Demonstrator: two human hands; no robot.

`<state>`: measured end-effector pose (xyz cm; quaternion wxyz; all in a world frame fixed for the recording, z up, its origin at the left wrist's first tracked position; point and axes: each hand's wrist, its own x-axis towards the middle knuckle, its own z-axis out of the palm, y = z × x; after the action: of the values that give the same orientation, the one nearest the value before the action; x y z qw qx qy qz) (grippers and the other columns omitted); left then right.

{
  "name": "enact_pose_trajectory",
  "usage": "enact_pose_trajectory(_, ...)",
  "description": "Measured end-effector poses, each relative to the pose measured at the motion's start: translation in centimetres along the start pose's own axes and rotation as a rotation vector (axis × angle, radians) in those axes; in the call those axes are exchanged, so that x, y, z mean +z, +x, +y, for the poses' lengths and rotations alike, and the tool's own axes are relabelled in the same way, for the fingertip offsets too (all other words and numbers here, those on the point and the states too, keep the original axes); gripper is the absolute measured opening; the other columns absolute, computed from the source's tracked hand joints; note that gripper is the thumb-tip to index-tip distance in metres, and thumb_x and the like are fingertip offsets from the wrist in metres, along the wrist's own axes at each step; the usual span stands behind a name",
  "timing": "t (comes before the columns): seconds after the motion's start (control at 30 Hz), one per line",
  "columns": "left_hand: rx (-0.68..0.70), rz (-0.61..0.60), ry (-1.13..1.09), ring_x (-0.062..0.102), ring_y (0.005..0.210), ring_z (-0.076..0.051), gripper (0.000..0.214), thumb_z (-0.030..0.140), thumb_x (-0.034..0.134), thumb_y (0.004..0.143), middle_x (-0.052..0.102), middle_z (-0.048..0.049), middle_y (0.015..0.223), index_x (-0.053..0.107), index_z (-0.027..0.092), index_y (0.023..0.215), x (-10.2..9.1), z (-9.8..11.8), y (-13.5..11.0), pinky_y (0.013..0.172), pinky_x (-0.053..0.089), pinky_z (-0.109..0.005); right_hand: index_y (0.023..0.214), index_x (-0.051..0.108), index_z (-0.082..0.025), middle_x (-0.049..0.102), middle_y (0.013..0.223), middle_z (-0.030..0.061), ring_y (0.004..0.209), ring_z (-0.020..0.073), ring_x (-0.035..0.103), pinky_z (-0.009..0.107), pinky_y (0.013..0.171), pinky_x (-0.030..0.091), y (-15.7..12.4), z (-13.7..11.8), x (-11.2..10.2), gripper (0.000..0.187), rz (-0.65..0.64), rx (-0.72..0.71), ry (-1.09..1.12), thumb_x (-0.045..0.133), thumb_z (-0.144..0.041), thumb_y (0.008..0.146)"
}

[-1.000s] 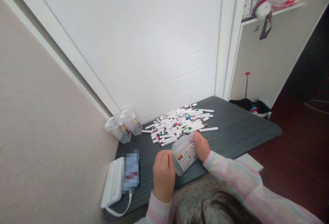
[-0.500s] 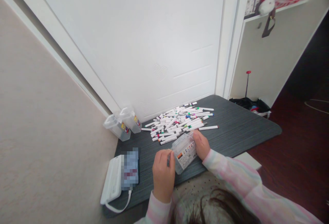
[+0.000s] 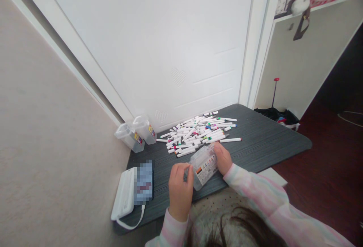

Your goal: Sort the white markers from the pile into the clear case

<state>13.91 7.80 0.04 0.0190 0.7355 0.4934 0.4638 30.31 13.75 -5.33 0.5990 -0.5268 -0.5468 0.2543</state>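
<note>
Between my hands is a clear plastic marker case (image 3: 204, 169), tilted, with a printed label on its side. My left hand (image 3: 180, 188) grips its left end with thumb and fingers closed. At the upper right corner, my right hand (image 3: 223, 159) is closed on the case too. The case looks see-through, with no markers visible in it. Just beyond it, a loose pile of white markers (image 3: 195, 131) with variously coloured ends is spread over the dark table (image 3: 263, 137).
Two clear plastic containers (image 3: 130, 137) with labels stand at the table's back left, against the wall. A white power bank (image 3: 124, 194) with a cable lies beside a phone (image 3: 144, 182) at the left. A white door (image 3: 159, 50) rises behind the table.
Both hands keep hold of the marker case in nearly the same spot. The camera view has shifted slightly; the markers and containers lie as before.
</note>
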Motion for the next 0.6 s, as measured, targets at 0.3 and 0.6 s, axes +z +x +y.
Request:
enact_pose_trajectory(0.3, -0.215, -0.031, -0.265, 0.052, 0.076, -0.017, 0.004, 0.020, 0.054, 0.074, 0.057, -0.0034, 0.076, 0.058, 0.018, 0.074, -0.07, -0.18, -0.23, 0.071, 0.040, -0.028, 0.067, 0.052, -0.018, 0.052, 0.059, 0.0002, 0.063, 0.0151, 0.047, 0.026, 0.059, 0.037, 0.07, 0.14, 0.02, 0.035, -0.001, -0.026, 0.070, 0.031, -0.042, 0.081)
enact_pose_trajectory(0.6, -0.552, -0.157, -0.735, 0.055, 0.079, -0.017, 0.011, 0.026, 0.059, 0.069, 0.060, -0.0032, 0.081, 0.058, 0.017, 0.075, 0.47, -0.13, 0.01, 0.070, 0.041, -0.026, 0.059, 0.046, -0.019, 0.047, 0.057, 0.0003, 0.058, 0.0144, 0.044, 0.027, 0.056, 0.036, 0.17, 0.02, -0.21, 0.036, 0.019, -0.021, 0.136, 0.031, -0.044, 0.080)
